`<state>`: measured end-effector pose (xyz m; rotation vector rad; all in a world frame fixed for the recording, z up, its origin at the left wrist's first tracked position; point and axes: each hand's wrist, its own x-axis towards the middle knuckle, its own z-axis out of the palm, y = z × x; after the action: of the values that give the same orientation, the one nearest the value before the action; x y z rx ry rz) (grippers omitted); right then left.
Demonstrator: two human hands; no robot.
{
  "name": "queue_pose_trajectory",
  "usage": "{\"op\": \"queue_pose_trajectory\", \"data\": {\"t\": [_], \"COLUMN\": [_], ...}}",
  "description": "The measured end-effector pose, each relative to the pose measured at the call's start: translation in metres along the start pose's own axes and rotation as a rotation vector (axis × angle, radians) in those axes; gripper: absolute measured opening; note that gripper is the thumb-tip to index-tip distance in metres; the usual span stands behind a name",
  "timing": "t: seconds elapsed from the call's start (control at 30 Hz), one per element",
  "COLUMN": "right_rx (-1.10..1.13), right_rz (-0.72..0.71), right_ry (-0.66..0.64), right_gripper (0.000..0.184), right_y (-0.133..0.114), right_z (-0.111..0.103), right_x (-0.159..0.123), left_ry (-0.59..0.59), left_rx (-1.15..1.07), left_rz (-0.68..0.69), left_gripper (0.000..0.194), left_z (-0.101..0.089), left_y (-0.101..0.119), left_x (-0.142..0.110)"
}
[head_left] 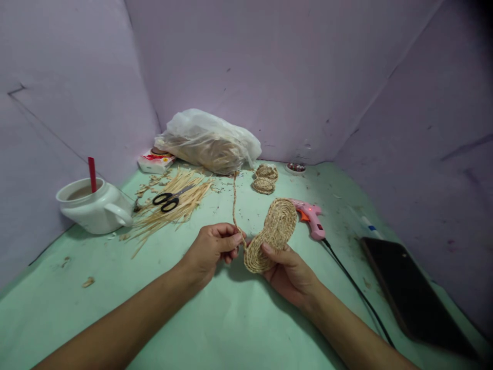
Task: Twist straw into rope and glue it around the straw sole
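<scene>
My right hand (290, 272) grips the lower end of a flat sole-shaped piece of coiled braided straw (279, 221), its thumb on top and the other fingers underneath. To its left, my left hand (217, 249) pinches a thin braided straw cord (234, 200) between thumb and fingers. One end of that cord meets the piece's lower left edge. The rest runs away from me across the table toward a plastic bag. Just beyond the piece's upper right edge lies a pink glue gun (311, 216) with a small red light showing and a black cable.
Black-handled scissors (171, 199) rest on loose straw strips (188, 180). A white mug (90, 208) with a red stick stands left. Behind are a straw-filled plastic bag (210, 141), small coiled straw pieces (265, 180) and a bead dish (296, 168). A dark phone (412, 293) lies right.
</scene>
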<state>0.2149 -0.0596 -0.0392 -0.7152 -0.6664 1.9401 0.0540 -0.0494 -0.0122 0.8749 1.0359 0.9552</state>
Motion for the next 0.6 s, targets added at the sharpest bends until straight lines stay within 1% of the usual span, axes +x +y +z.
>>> {"op": "queue_pose_trajectory", "data": {"t": [0.1,0.2,0.37,0.5,0.6], "right_rx": [0.020,0.030,0.062,0.057,0.057], "right_rz": [0.022,0.020,0.016,0.011,0.007], "right_ry": [0.004,0.032,0.079,0.098,0.108], "right_gripper": [0.019,0.018,0.019,0.021,0.022], "right_y": [-0.0003,-0.0008,-0.0019,-0.0043,-0.0069], "right_z": [-0.0005,-0.0007,-0.0006,-0.0003,-0.0004], "right_x": [0.0002,0.0011,0.0022,0.0019,0.0021], "left_ry": [0.014,-0.002,-0.002,0.011,0.092], "left_rx": [-0.004,-0.005,0.002,0.126,0.276], "left_rz": [-0.008,-0.022,-0.002,0.038,0.066], "left_gripper": [0.025,0.023,0.021,0.020,0.019], "left_z": [-0.0012,-0.0019,-0.0039,-0.0055,-0.0066], "left_y": [-0.0008,-0.0014,-0.0026,-0.0037,0.0021], "left_x": [0.0017,0.0028,0.0040,0.0049,0.0059]}}
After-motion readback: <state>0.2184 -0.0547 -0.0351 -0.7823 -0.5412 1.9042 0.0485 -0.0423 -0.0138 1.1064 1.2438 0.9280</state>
